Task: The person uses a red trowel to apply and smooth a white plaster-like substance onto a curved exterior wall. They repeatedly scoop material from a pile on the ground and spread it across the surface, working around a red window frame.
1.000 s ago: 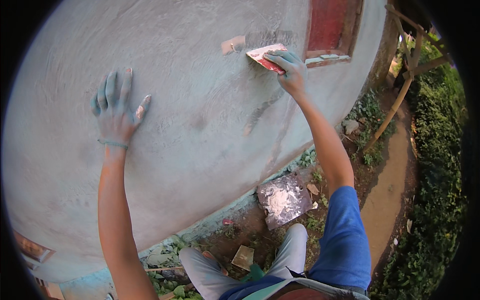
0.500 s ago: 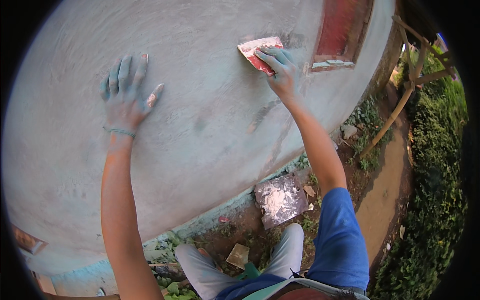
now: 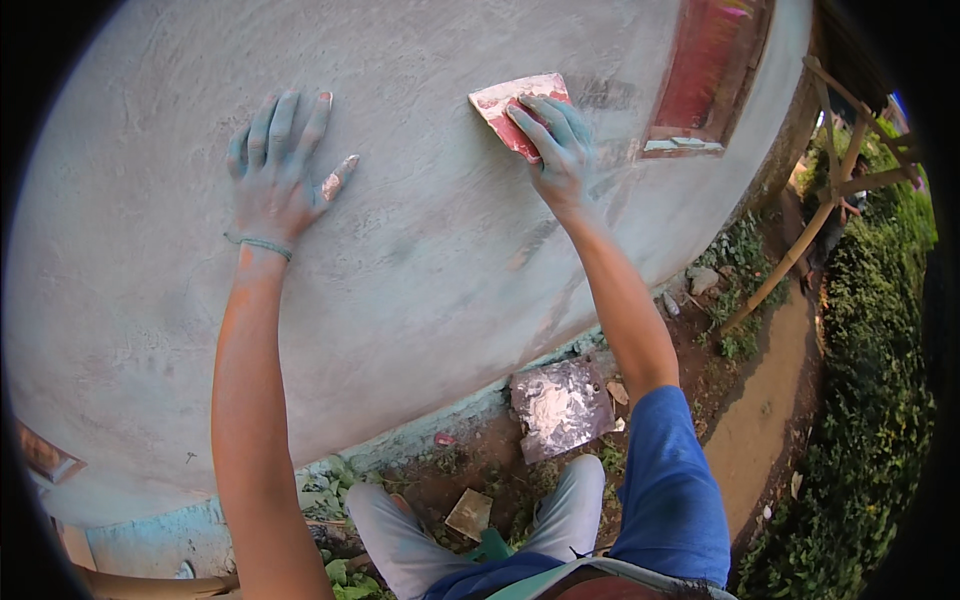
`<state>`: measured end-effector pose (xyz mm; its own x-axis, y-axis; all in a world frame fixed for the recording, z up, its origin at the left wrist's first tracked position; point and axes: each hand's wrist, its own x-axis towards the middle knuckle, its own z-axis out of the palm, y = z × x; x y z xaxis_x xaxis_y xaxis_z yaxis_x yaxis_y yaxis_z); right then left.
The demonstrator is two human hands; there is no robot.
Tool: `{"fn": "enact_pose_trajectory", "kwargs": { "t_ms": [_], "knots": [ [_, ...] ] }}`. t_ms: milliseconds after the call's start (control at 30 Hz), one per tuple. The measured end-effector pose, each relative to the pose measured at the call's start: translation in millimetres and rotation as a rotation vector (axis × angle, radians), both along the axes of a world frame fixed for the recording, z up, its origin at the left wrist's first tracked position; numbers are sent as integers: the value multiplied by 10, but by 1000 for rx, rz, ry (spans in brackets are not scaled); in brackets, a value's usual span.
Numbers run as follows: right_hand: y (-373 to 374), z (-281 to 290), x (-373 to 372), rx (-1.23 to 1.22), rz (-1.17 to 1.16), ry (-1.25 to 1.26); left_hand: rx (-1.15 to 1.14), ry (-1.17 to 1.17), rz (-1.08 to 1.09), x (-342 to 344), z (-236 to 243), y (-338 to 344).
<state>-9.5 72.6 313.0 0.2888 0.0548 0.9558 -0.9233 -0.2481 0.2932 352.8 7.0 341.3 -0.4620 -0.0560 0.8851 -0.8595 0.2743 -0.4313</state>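
The ground [image 3: 492, 462] is brown soil. On it there is a board [image 3: 594, 420], and this board carries a pale paste [image 3: 555, 405], spread unevenly. Whether something supports the board from below, I cannot say surely. Just beside its right edge lies a brown chip [image 3: 617, 392]. A small red scrap [image 3: 445, 438] lies to the left of the board, a squarish block [image 3: 469, 514] lower down, and a grey stone [image 3: 702, 279] up to the right.
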Motion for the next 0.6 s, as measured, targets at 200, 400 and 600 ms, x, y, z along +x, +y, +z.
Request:
{"fn": "enact_pose_trajectory", "kwargs": {
  "t_ms": [200, 400, 600],
  "knots": [
    [-122, -248, -20, 41, 12, -38, -4, -6, 20, -35, 15, 20],
    [134, -136, -8, 91, 59, -12, -23, 1, 6, 11, 18, -2],
    [68, 178, 103, 7, 49, 32, -10, 16, -18, -36, 34, 49]
  ]
}}
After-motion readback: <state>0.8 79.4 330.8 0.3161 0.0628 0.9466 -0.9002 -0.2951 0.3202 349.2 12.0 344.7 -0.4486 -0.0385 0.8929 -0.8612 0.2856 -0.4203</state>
